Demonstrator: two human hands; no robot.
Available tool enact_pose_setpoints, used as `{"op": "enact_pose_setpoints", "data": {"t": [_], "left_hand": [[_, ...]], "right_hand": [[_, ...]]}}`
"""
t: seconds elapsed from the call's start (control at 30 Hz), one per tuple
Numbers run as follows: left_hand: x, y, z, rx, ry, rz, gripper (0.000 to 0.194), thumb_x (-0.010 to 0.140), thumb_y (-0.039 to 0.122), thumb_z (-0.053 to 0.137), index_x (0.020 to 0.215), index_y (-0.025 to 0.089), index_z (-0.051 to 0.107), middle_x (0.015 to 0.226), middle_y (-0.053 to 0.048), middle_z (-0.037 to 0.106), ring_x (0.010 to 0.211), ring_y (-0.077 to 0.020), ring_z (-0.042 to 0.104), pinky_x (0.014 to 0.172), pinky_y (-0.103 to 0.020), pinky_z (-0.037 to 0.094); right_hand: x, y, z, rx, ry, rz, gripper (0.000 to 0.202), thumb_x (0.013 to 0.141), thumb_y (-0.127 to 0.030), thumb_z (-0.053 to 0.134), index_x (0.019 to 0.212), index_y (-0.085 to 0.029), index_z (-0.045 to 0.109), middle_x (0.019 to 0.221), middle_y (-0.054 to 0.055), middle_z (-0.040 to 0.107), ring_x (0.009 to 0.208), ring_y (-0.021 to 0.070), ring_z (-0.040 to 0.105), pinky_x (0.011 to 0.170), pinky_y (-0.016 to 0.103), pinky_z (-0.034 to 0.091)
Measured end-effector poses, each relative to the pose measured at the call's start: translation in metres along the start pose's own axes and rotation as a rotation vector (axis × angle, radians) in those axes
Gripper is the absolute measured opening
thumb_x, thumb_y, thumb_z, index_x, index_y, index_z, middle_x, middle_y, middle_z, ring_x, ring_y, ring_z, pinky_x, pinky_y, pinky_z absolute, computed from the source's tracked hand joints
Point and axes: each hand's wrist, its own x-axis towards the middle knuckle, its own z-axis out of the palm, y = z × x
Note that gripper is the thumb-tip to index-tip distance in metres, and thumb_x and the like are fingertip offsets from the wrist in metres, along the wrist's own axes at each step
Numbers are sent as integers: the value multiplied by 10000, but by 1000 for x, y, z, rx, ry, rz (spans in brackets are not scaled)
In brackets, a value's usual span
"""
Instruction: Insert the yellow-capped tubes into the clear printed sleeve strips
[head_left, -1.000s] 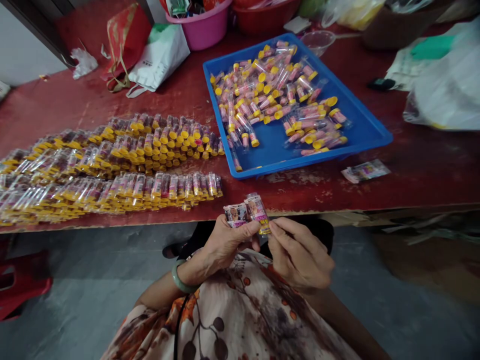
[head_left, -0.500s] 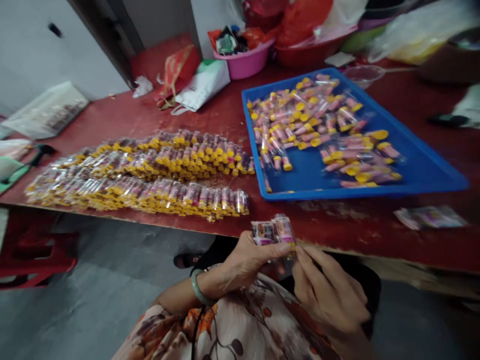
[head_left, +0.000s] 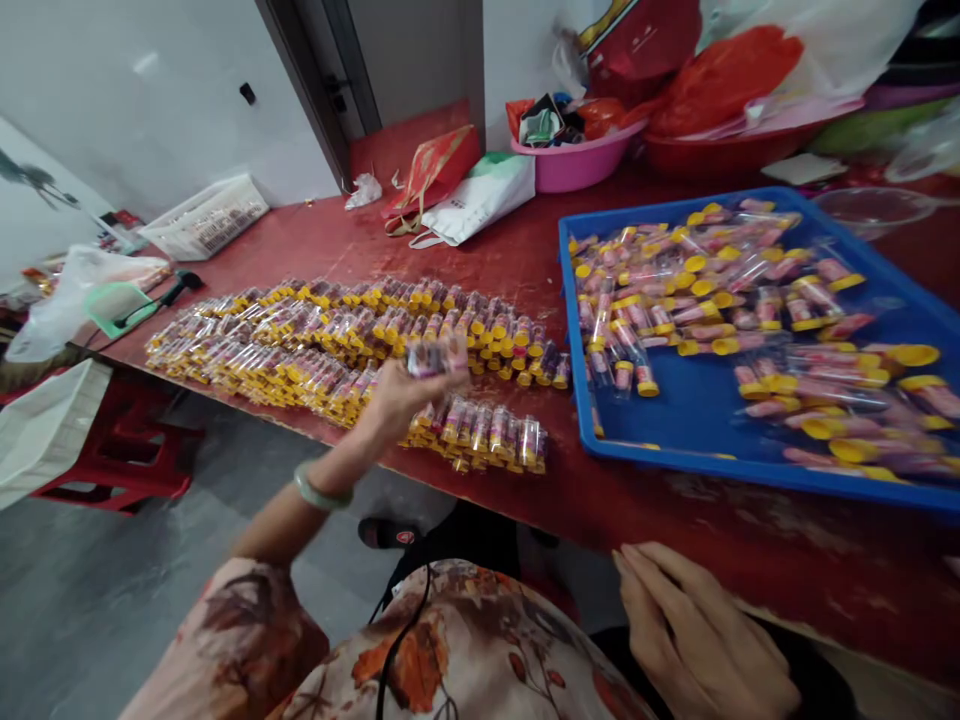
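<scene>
My left hand (head_left: 390, 405), with a pale green bangle at the wrist, is closed on small clear tubes (head_left: 435, 357) with printed labels, blurred by motion. It is above the stacked rows of yellow-capped tubes (head_left: 300, 345) on the red table (head_left: 495, 265). My right hand (head_left: 697, 630) is at the table's front edge, its fingers stretched out and no object visible in them; its thumb is hidden. Beyond it stands a blue tray (head_left: 686, 410) of loose clear tubes (head_left: 750, 280) with pink contents and yellow ends.
A pink basin (head_left: 577, 165), a white bag (head_left: 480, 205) and a red bag (head_left: 439, 175) stand along the back. Far left is a white basket (head_left: 210, 215). A red stool (head_left: 127, 460) with a white crate (head_left: 52, 430) stands by the table's left end.
My left hand has moved left and forward from my lap to the rows, carrying the tubes. My right hand has parted from them and moved lower right in view. The view has swung left.
</scene>
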Motion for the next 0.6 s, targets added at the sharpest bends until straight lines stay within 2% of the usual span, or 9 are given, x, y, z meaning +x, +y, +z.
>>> {"op": "enact_pose_setpoints", "data": {"t": [0.1,0.2,0.27,0.37,0.43,0.5,0.53,0.57,0.6], "left_hand": [[61,8,-42,504,167,122,245,594,304,775,689,124,639,571,15,539,569,-120,450,558,-250,327],[108,4,-59,931,249,84,255,587,296,772,614,136,576,509,18,448,622,-171,468,586,-272,299],[125,1,-61,1091,229,28,280,606,316,768,582,146,546,509,0,433,663,-209,492,593,-287,291],[128,2,-62,1176,199,3,338,627,371,765,552,154,518,518,-22,442,702,-233,504,615,-298,293],[115,9,-61,1105,246,59,359,658,405,746,570,142,519,532,-15,455,703,-204,487,639,-290,299],[91,16,-55,852,302,142,368,721,445,697,639,121,541,562,10,470,679,-147,454,647,-265,301],[75,19,-49,645,296,148,383,747,475,670,683,117,554,579,25,478,652,-117,436,629,-246,297],[57,20,-40,393,222,83,399,763,506,649,723,120,558,594,32,496,614,-92,424,602,-230,294],[38,19,-28,148,142,-15,406,758,527,649,747,131,560,596,37,506,571,-73,408,566,-218,279]], "right_hand": [[-5,2,2,-7,-27,-43,258,728,-15,706,920,-182,661,758,-2,728,680,154,698,660,258,520],[-10,2,-1,-26,-41,6,228,750,-51,699,934,-182,667,785,10,724,701,140,695,667,243,519],[-13,3,-5,-26,-75,32,191,774,-55,672,929,-166,665,823,34,722,745,149,695,697,255,517],[-10,17,-14,-54,-149,23,183,799,-53,638,948,-158,655,873,51,716,827,166,686,734,274,502],[4,40,-14,-73,-158,31,150,819,-81,622,946,-156,648,869,49,705,827,155,672,735,261,492],[25,73,-5,-89,-211,136,67,860,-146,578,884,-156,640,843,51,687,790,142,653,746,257,487],[38,91,5,-106,-297,230,128,889,-194,533,809,-165,628,811,51,675,771,145,643,754,269,483],[52,108,17,-182,-471,363,193,910,-236,490,796,-164,628,823,66,668,792,165,637,753,289,475],[64,124,31,-251,-685,482,205,920,-260,463,871,-160,636,918,90,666,883,196,631,774,311,466]]}}
